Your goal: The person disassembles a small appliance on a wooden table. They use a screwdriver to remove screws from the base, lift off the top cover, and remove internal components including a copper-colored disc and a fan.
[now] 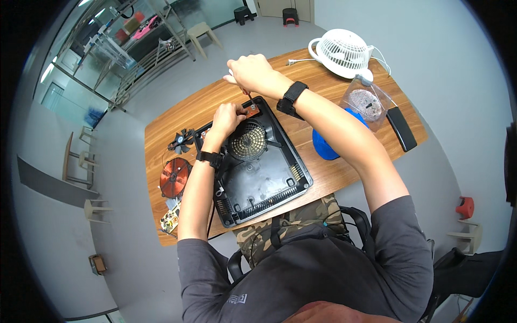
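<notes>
An open black plastic housing [258,180], like the bottom shell of an induction cooker, lies on the wooden table in front of me. A round vent grille [247,141] is set in its upper half. Near its far edge sits a small reddish-brown circuit board [252,111]. My left hand [228,117] is closed at that board's left end, its fingertips partly hidden. Above the far edge, my right hand [250,72] is closed around a screwdriver [246,93], whose thin shaft points down at the board. Most of its handle is hidden by the fingers.
Left of the housing lie a black fan [181,141], a copper coil [175,177] and a green-yellow circuit board [170,219]. On the right are a blue object [324,145], a clear plastic box [383,99], a black oblong case [402,129] and a white fan [344,53].
</notes>
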Demonstrator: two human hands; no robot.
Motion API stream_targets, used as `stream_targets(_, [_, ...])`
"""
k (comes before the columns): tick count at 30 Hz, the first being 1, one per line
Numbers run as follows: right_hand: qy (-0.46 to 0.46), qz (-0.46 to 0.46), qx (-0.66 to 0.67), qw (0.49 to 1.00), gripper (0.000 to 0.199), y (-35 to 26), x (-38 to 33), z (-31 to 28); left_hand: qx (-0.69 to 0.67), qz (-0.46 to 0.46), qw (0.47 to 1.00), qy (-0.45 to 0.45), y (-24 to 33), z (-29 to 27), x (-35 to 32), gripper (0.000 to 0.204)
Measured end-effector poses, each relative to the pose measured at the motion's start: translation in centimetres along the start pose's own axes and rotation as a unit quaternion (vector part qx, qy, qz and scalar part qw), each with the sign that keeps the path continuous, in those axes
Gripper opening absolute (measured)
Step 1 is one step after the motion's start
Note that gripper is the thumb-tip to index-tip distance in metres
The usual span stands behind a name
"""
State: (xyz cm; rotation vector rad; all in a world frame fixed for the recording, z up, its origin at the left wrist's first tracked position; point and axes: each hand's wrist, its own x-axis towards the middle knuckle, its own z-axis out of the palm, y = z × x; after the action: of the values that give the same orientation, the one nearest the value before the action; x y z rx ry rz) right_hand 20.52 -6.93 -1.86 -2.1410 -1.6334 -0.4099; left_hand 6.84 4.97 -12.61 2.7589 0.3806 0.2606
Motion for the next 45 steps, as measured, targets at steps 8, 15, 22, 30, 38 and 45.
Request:
stream_targets(8, [-0.075,0.011,-0.044,0.996,0.026,-0.2,0.5,-0.8,-0.001,-0.019,1.0,-0.01,0.1,-0.1,-0.3,0.021])
stream_targets(15, [-0.096,-0.02,-0.041,0.994,0.023,-0.2,1.0,-0.1,-0.075,-0.024,0.995,-0.064,-0.3,-1.2,0.7,0.029])
stream_targets(22, [-0.117,-0.015,0.037,0.992,0.048,-1.2,1.0,-0.7,-0.258,-0.01,0.965,0.044,0.0,-2.9,2.8,0.04])
stream_targets(30, [-0.033,0.063,-0.019,0.997,0.04,-1.2,1.0,-1.1,-0.275,-0.027,0.954,0.118,2.3,-3.0,4.0,0.027])
stream_targets(38, [-0.069,0.065,-0.053,0.994,0.031,-0.5,1.2,-1.1,-0.195,-0.05,0.968,0.152,3.5,-2.7,4.8,0.039])
stream_targets(45, [-0.163,0.091,0.003,0.982,0.038,-1.2,2.0,-1.8,-0.33,0.006,0.94,0.084,2.0,-3.2,3.8,0.021])
